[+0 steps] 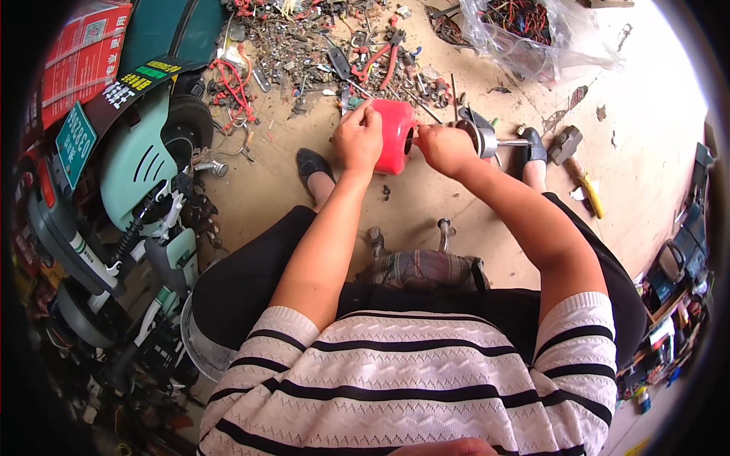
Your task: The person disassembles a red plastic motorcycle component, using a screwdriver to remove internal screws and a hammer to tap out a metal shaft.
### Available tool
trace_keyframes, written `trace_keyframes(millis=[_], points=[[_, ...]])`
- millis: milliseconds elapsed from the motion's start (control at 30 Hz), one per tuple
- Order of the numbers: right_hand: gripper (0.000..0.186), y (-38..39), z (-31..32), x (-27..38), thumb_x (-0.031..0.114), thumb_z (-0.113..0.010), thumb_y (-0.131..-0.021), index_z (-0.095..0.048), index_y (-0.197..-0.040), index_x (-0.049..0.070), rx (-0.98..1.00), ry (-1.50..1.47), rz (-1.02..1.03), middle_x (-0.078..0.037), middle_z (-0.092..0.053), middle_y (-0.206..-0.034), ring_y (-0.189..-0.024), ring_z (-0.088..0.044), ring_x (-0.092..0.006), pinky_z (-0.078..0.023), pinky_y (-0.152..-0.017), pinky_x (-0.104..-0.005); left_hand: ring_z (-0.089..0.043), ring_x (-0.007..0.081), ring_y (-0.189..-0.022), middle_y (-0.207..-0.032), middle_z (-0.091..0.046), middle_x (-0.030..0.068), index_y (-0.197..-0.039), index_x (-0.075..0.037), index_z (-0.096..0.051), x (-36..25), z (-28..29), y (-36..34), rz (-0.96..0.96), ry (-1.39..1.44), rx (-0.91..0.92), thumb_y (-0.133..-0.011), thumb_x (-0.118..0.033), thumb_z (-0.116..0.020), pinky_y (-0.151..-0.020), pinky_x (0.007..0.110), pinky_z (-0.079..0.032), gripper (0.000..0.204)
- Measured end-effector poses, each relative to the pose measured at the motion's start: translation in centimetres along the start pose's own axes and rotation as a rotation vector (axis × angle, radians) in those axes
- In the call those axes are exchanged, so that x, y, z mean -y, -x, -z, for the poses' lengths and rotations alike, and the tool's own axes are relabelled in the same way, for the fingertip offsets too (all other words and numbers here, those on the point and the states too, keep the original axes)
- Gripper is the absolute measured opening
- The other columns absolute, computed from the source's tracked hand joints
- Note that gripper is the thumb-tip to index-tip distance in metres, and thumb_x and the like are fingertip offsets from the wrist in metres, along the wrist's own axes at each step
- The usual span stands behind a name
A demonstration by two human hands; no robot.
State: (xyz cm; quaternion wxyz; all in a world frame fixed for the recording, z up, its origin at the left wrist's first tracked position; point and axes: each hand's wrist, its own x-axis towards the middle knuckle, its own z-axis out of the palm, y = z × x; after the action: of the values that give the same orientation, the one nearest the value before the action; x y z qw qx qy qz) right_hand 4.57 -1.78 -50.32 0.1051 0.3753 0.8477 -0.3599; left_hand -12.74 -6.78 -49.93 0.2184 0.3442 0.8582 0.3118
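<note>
My left hand point(359, 138) is wrapped round the left side of a red, rounded plastic housing point(392, 131), keeping it off the floor between my feet. A dark round opening shows on the housing's right side. At that opening my right hand point(447, 150) has its fingers closed in a pinch; what they grip is hidden. Just beyond the right knuckles lies a round silvery metal part point(485, 142) with a shaft pointing right. I cannot tell whether the right hand touches this part.
Scrap bits point(304, 45) litter the floor ahead, with red-handled pliers point(392, 57) among them. A hammer point(576, 163) lies by my right foot. A clear bag of wires point(532, 38) sits far right. A pale green scooter point(133, 163) stands at left.
</note>
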Motion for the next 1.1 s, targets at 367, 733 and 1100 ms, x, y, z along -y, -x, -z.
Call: trace_keyframes(millis=[367, 733, 1100], points=[[0.025, 0.8, 4.6, -1.4, 0.029, -0.052, -0.093, -0.067, -0.092, 0.008, 0.192, 0.089, 0.072, -0.011, -0.069, -0.083, -0.076, -0.067, -0.0317, -0.052, -0.064, -0.0435, -0.068, 0.0296, -0.078, -0.087, -0.071, 0.0140, -0.098, -0.009, -0.075, 0.7, 0.6, -2.0, 0.045, 0.083, -0.037, -0.084, -0.022, -0.057, -0.073, 0.036, -0.053, 0.026], [0.024, 1.2, 3.9, 0.3, 0.023, -0.049, -0.091, -0.066, -0.094, 0.006, 0.091, -0.054, -0.022, -0.014, -0.070, -0.089, -0.082, -0.068, -0.0319, -0.053, -0.069, -0.0430, -0.065, 0.0291, -0.086, -0.111, -0.062, 0.0075, -0.110, -0.019, -0.070, 0.4, 2.3, 0.3, -0.356, -0.197, -0.001, -0.086, -0.029, -0.062, -0.071, 0.040, -0.053, 0.027], [0.022, 1.0, 2.8, 2.3, 0.016, -0.050, -0.085, -0.069, -0.086, 0.006, 0.126, 0.053, 0.002, -0.018, -0.070, -0.090, -0.081, -0.070, -0.0314, -0.055, -0.069, -0.0410, -0.053, 0.0422, -0.110, -0.126, -0.049, 0.0198, -0.132, -0.015, -0.051, -1.3, 0.9, 2.8, -0.053, -0.463, 0.015, -0.081, -0.048, -0.067, -0.090, 0.049, -0.046, 0.063]])
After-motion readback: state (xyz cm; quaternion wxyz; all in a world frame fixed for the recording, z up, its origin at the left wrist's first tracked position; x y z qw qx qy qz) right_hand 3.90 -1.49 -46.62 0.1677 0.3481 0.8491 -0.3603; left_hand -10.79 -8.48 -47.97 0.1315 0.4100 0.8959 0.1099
